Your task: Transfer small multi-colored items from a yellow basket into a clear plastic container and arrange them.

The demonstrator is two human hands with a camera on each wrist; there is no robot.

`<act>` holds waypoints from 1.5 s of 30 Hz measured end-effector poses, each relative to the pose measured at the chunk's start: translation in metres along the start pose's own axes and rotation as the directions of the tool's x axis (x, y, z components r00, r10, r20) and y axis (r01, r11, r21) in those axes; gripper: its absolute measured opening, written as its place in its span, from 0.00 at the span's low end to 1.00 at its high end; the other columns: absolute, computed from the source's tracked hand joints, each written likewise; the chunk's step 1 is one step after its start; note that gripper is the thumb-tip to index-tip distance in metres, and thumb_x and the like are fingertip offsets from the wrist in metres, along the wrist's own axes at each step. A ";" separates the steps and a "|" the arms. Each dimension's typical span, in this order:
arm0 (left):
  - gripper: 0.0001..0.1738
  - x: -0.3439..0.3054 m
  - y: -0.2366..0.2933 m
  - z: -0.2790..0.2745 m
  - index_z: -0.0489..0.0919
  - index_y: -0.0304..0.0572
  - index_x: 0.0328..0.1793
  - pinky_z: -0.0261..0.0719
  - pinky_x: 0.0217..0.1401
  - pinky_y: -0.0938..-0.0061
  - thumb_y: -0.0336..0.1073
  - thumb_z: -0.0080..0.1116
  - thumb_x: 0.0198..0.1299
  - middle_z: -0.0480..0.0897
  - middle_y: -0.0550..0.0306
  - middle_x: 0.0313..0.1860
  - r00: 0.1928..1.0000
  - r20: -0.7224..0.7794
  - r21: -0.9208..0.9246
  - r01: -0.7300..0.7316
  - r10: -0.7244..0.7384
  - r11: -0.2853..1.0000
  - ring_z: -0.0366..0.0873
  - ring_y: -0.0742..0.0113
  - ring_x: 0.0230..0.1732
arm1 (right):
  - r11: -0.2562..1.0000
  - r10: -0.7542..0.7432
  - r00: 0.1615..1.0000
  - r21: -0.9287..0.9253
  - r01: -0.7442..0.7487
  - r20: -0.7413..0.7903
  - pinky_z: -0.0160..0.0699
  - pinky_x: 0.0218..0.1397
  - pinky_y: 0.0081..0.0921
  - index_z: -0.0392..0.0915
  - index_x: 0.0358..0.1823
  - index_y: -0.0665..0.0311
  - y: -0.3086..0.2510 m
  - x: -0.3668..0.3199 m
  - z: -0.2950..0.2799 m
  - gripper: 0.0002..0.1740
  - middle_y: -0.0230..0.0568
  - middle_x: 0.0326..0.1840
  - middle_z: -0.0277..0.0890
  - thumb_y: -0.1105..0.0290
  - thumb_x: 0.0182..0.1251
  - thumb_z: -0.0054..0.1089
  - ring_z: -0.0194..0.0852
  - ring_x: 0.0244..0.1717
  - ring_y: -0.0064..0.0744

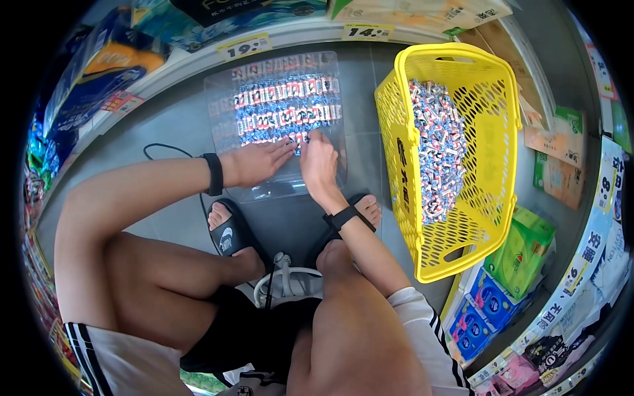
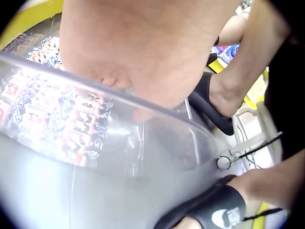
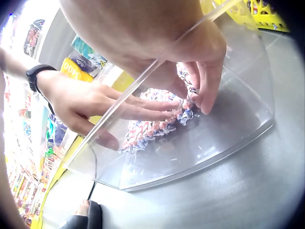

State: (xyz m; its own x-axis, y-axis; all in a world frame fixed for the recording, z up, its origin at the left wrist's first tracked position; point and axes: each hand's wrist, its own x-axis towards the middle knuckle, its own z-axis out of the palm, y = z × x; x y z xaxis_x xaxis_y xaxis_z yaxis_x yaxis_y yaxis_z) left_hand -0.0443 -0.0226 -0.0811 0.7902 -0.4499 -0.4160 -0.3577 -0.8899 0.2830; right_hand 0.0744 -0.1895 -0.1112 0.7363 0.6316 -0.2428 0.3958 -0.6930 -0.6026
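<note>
Wrapped candies [image 1: 287, 119] lie in neat rows inside a clear plastic box [image 1: 281, 189] on the floor between the feet and the shelf. My left hand [image 1: 257, 164] reaches in over the box's left side, its straight fingers [image 3: 152, 112] touching the end of the nearest row. From the other side comes my right hand [image 1: 319, 165], whose thumb and fingers pinch a wrapped candy [image 3: 187, 114] at that row, right by the left fingertips. In the left wrist view the palm hides the fingertips behind the box's rim [image 2: 109, 90].
A yellow basket [image 1: 401, 171] with a heap of loose wrapped candies [image 1: 439, 145] stands to the right. Shelves with price tags [image 1: 368, 32] and packaged goods curve around. Slippered feet [image 1: 228, 228] are close to the box's near edge. A black cable [image 1: 165, 146] lies at left.
</note>
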 end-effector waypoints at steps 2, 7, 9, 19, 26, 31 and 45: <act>0.44 -0.001 -0.001 0.001 0.60 0.23 0.86 0.73 0.83 0.60 0.32 0.59 0.64 0.59 0.36 0.89 1.000 0.008 -0.010 0.002 -0.002 1.000 0.59 0.46 0.89 | 0.999 0.011 1.000 0.035 -0.010 -0.012 0.84 0.48 0.59 0.78 0.51 0.71 -0.003 -0.002 -0.004 0.13 0.64 0.46 0.84 0.70 0.73 0.67 0.86 0.45 0.71; 0.44 0.000 -0.004 -0.005 0.60 0.23 0.86 0.69 0.85 0.59 0.33 0.59 0.65 0.62 0.36 0.88 1.000 0.012 0.000 0.000 0.000 1.000 0.59 0.46 0.89 | 1.000 0.010 1.000 0.006 -0.010 0.019 0.86 0.49 0.58 0.78 0.52 0.72 -0.004 -0.001 -0.009 0.14 0.64 0.47 0.84 0.71 0.72 0.69 0.86 0.46 0.69; 0.44 0.001 -0.006 -0.005 0.59 0.23 0.86 0.67 0.87 0.59 0.33 0.60 0.65 0.62 0.37 0.88 0.999 0.037 -0.072 0.004 -0.001 0.997 0.59 0.46 0.89 | 1.000 0.000 1.000 -0.016 0.000 0.028 0.87 0.50 0.57 0.77 0.52 0.72 -0.004 0.000 -0.009 0.15 0.64 0.47 0.84 0.71 0.71 0.68 0.87 0.46 0.68; 0.45 0.001 0.000 0.002 0.60 0.26 0.86 0.78 0.79 0.59 0.34 0.63 0.63 0.61 0.39 0.89 0.999 0.049 -0.085 0.027 -0.023 0.996 0.58 0.48 0.90 | 0.999 -0.003 0.999 -0.034 0.005 0.039 0.88 0.49 0.56 0.78 0.51 0.72 -0.005 -0.002 -0.009 0.13 0.63 0.47 0.84 0.72 0.72 0.68 0.88 0.45 0.68; 0.45 0.003 0.001 0.007 0.61 0.26 0.86 0.79 0.78 0.59 0.34 0.63 0.63 0.59 0.39 0.90 1.000 0.011 -0.072 0.014 -0.014 0.997 0.57 0.48 0.90 | 0.999 -0.008 0.999 -0.041 0.009 0.032 0.89 0.47 0.56 0.79 0.49 0.71 -0.006 -0.003 -0.008 0.12 0.62 0.44 0.85 0.72 0.71 0.68 0.89 0.43 0.66; 0.44 0.002 0.003 -0.003 0.59 0.27 0.87 0.68 0.86 0.55 0.35 0.59 0.66 0.58 0.38 0.90 0.994 0.104 -0.108 0.045 -0.033 0.993 0.55 0.47 0.91 | 0.998 -0.007 0.999 -0.057 0.009 0.040 0.89 0.47 0.55 0.79 0.49 0.72 -0.004 -0.002 -0.008 0.12 0.62 0.42 0.86 0.71 0.71 0.67 0.89 0.42 0.65; 0.32 -0.002 0.031 -0.047 0.75 0.24 0.71 0.77 0.76 0.54 0.50 0.56 0.77 0.76 0.35 0.73 0.968 -0.249 -0.121 0.001 -0.031 0.993 0.73 0.42 0.76 | 0.985 0.014 0.998 -0.173 -0.004 0.056 0.88 0.45 0.58 0.77 0.50 0.70 -0.026 -0.013 -0.044 0.14 0.63 0.42 0.86 0.68 0.72 0.65 0.89 0.40 0.68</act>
State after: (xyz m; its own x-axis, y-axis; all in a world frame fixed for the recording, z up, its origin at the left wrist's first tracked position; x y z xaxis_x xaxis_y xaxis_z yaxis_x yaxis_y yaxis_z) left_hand -0.0331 -0.0456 -0.0311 0.8998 -0.3894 -0.1968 -0.2942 -0.8746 0.3853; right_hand 0.0787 -0.1945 -0.0590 0.7100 0.6405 -0.2928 0.4819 -0.7450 -0.4612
